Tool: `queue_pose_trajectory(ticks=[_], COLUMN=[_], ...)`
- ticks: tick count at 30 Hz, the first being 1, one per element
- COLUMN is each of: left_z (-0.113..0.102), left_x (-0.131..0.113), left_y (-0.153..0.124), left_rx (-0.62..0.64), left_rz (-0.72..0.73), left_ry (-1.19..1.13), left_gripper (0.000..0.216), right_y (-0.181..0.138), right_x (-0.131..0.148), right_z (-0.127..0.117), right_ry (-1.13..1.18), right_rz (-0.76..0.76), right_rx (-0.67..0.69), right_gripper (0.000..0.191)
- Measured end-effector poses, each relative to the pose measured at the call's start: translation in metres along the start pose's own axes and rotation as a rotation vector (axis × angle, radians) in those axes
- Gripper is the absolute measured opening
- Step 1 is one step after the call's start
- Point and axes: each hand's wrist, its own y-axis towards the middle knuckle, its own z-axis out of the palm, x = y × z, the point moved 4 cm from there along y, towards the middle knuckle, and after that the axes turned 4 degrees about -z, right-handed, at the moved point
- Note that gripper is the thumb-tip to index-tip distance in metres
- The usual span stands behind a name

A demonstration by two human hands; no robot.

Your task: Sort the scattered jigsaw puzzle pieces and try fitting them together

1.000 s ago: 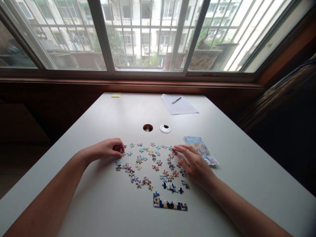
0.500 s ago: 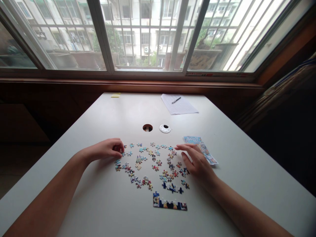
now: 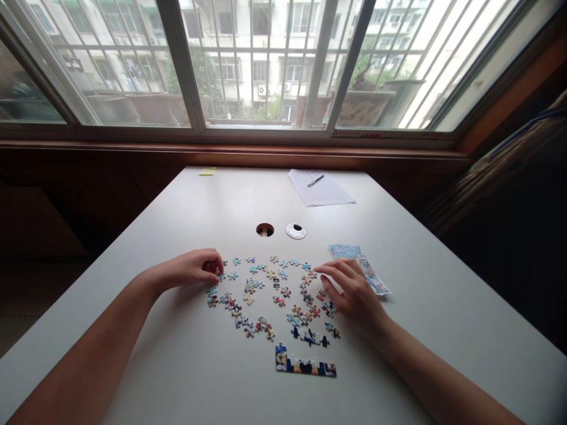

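Observation:
My left hand rests at the left edge of the scattered jigsaw pieces, its fingers curled in towards the thumb. A small light-blue piece lies at its fingertips; whether anything is pinched there is hidden. On the other side, my right hand hovers low over the right-hand pieces, index finger stretched forward and thumb apart, with nothing visible in it. Nearer to me lies a joined L-shaped puzzle corner, picture side up. Just beyond it is a joined dark-blue and white strip.
A blue picture leaflet lies beyond my right hand. Farther back on the white table are a round cable hole, its loose cover, paper sheets with a pen, and a yellow sticky note.
My right hand's fingers have bent slightly, and the thumb has shifted a little left. The left hand and the pieces look practically unchanged.

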Motion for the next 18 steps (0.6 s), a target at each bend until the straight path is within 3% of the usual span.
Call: queue_pose_trajectory(ticks=[11,18], left_z=[-0.002,-0.017], left_x=[-0.009,-0.031], left_y=[-0.006,-0.016], left_rx=[-0.03,-0.228], left_rz=[0.039,0.23], left_ry=[-0.01,0.168], left_gripper=[0.031,0.03], right_y=[0.002,0.009], right_x=[0.001,0.004], right_z=[0.0,0.002], right_ry=[-0.04,-0.088], right_rz=[-0.031,-0.06], right_rx=[0.075,0.15], right_gripper=[0.018,0.018])
